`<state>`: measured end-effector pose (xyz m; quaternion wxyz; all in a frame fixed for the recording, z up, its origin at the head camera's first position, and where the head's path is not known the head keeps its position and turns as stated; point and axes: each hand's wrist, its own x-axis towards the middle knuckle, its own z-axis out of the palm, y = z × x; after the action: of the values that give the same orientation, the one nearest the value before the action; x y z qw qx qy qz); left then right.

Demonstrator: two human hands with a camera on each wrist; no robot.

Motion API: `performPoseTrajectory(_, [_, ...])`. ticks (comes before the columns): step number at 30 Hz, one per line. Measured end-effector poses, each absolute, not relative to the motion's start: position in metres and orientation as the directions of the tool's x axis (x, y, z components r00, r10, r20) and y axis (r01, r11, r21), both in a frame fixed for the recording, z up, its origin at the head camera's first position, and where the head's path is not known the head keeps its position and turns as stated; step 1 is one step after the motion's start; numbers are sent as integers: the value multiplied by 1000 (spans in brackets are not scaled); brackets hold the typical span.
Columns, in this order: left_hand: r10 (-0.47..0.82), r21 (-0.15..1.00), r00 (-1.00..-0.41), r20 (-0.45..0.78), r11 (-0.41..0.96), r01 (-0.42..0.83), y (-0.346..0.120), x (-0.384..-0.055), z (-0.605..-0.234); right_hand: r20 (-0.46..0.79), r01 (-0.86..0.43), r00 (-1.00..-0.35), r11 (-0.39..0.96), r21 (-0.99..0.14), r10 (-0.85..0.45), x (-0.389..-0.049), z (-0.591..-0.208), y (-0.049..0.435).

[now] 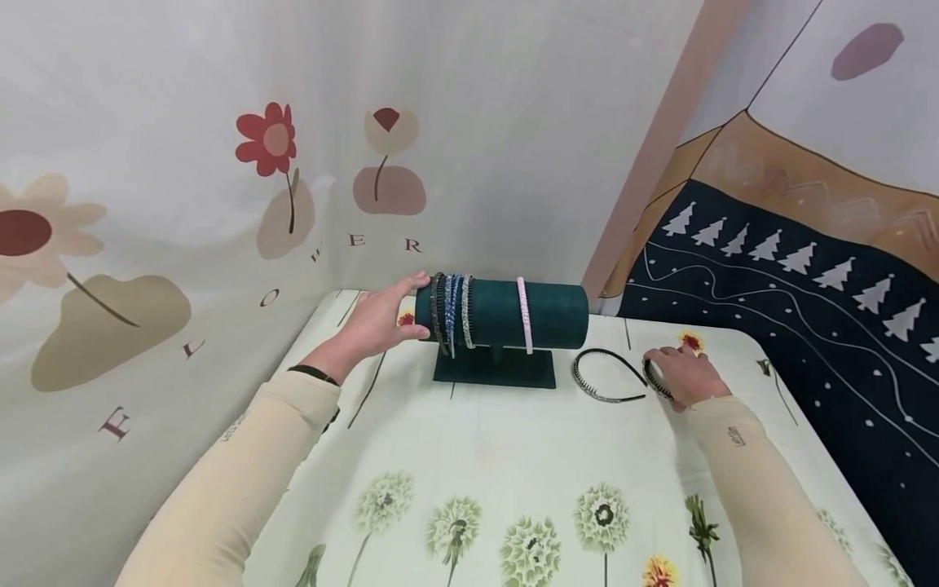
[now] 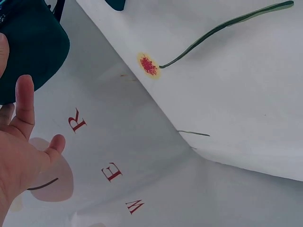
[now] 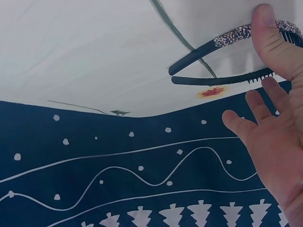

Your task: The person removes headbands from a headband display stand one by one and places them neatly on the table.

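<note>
A dark green padded roll [image 1: 559, 316] on a flat base [image 1: 495, 371] carries several headbands: a dark one and blue ones at the left, a silvery one [image 1: 466, 314], and a pink one [image 1: 525, 318] further right. My left hand [image 1: 374, 322] rests at the roll's left end, fingers spread; the left wrist view shows the fingertips against the green end [image 2: 40, 52]. At the right, my right hand [image 1: 689, 375] pinches a black toothed headband [image 3: 232, 37] with glittery stones, its thumb across one arm. Left of that hand, another black toothed headband [image 1: 609, 399] lies on the table.
A white cloth with printed dandelions [image 1: 531, 550] covers the table [image 1: 469, 444]. A pale curtain with flower prints [image 1: 477, 147] hangs behind and at the left. Dark blue fabric with white trees [image 1: 800, 326] borders the right edge.
</note>
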<state>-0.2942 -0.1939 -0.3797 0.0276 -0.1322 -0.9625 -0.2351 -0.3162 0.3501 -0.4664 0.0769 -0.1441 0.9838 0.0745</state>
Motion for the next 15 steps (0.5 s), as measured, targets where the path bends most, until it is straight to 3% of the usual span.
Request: performPoseTrajectory(15, [230, 459, -968, 105, 852, 252, -191, -295, -379, -141, -310, -946, 940, 141, -291, -313, -466, 351])
